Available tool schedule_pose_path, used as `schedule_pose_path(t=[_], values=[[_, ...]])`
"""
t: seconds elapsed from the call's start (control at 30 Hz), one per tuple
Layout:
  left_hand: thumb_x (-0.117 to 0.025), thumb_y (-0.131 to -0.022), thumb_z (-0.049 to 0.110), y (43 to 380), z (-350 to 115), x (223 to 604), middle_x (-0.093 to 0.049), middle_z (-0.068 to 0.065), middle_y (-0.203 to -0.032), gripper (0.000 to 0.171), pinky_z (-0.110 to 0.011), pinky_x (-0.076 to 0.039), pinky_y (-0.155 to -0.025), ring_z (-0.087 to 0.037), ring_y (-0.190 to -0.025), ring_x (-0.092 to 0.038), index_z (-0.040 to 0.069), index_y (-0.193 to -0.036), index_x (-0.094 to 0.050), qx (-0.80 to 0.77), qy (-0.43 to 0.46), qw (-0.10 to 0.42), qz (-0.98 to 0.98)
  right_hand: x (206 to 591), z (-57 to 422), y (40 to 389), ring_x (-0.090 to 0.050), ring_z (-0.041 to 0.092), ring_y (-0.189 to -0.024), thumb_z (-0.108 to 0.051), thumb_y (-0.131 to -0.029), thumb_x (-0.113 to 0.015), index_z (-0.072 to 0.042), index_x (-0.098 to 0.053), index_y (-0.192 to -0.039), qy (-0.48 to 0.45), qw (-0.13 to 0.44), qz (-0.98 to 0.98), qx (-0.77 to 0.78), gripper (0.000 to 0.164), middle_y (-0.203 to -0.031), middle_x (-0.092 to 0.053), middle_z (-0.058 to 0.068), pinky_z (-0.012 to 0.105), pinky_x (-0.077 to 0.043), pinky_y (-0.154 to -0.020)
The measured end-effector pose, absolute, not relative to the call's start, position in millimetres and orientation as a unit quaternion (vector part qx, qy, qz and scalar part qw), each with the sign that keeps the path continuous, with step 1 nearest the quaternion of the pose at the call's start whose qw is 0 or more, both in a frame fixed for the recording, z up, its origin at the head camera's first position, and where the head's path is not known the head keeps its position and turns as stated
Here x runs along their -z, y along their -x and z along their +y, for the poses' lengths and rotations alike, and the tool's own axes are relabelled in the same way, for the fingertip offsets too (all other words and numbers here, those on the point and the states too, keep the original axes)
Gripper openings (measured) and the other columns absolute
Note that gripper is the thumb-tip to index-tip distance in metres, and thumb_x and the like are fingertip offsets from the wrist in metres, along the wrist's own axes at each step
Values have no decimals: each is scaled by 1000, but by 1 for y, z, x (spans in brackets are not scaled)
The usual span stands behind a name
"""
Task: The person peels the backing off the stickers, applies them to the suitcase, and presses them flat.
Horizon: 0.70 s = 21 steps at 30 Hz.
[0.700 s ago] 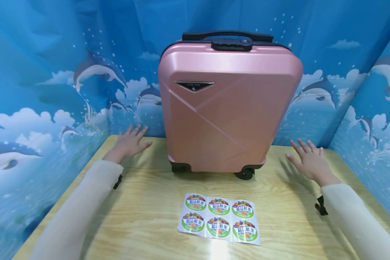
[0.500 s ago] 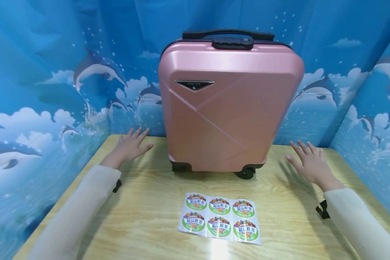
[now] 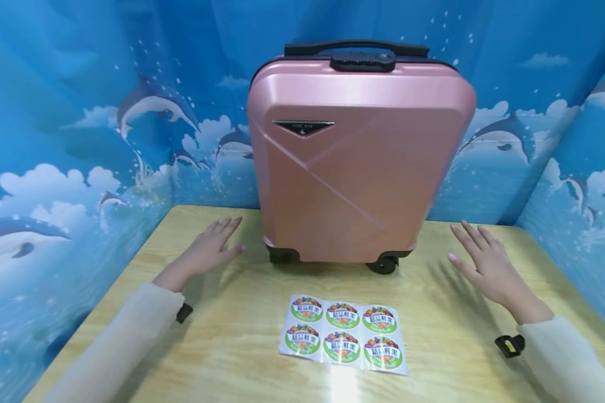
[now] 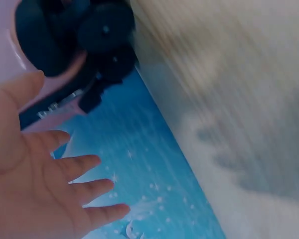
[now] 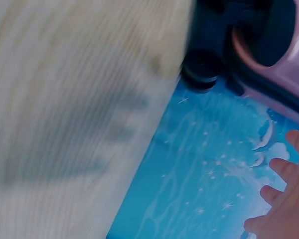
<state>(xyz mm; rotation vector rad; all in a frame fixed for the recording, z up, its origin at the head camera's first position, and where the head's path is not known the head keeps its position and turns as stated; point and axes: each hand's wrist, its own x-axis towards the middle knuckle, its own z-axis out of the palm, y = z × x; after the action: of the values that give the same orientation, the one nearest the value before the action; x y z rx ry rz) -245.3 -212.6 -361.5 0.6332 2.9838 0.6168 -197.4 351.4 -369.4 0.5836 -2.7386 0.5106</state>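
A pink hard-shell suitcase [image 3: 353,168] stands upright on its wheels, its black top handle [image 3: 355,47] folded down. In front of it a sheet of round fruit stickers [image 3: 344,334] lies flat on the wooden table. My left hand [image 3: 205,252] is held above the table to the left of the suitcase, fingers spread and holding nothing. On the other side, my right hand [image 3: 486,268] hovers with straight fingers, apart from the suitcase. The left wrist view shows the bare palm [image 4: 35,174] beside the suitcase's black wheels [image 4: 104,30].
Blue curtains [image 3: 80,140] printed with dolphins and clouds close off the back and both sides of the table [image 3: 232,347]. A black wrist strap [image 3: 509,346] hangs by the right sleeve, another strap [image 3: 184,313] by the left.
Both hands have drawn back a little toward the front of the table, and the left thumb has shifted slightly right. The suitcase and the sticker sheet stay in place.
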Motion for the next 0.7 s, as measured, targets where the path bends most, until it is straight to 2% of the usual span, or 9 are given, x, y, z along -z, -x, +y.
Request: schedule_pose_path(t=[0.17,0.27,0.4,0.53,0.7], values=[[-53,-96,32,228,-210,367,-19,-28,-151,71,-61,-18,-108,-47,-137,-18,-1,-148,-17,-265,-241,22,933,370,340,186,-6,49,-138,-21,-97,-50,-13,-20,-151,-224,161,-938,-209,62,-154,-15,23,75,0,-99],[-54,-96,31,219,-207,371,-23,-28,-149,72,-59,-21,-109,-46,-135,-23,-4,-147,-19,-293,-247,23,923,369,333,179,-6,49,-139,-20,-97,-51,-14,-20,-151,-236,162,-934,-213,63,-153,-17,24,74,-2,-101],[-54,-95,36,210,-200,375,-20,-26,-151,77,-56,-23,-109,-44,-136,-24,-3,-148,-16,-337,-232,49,911,365,324,171,-6,46,-140,-19,-96,-53,-14,-22,-150,-249,160,-931,-214,63,-154,-17,21,71,-3,-103],[-54,-94,40,203,-194,378,-21,-24,-151,79,-57,-24,-108,-44,-136,-25,-3,-148,-16,-368,-219,78,900,366,312,165,-11,45,-139,-18,-93,-58,-10,-28,-148,-268,168,-926,-206,63,-152,-22,21,64,-7,-108],[-54,-95,37,196,-187,382,-28,-26,-148,74,-58,-25,-107,-45,-134,-28,-6,-146,-21,-382,-220,100,892,371,297,155,-15,41,-140,-19,-90,-62,-14,-28,-149,-288,172,-923,-191,68,-150,-28,22,53,-9,-114]])
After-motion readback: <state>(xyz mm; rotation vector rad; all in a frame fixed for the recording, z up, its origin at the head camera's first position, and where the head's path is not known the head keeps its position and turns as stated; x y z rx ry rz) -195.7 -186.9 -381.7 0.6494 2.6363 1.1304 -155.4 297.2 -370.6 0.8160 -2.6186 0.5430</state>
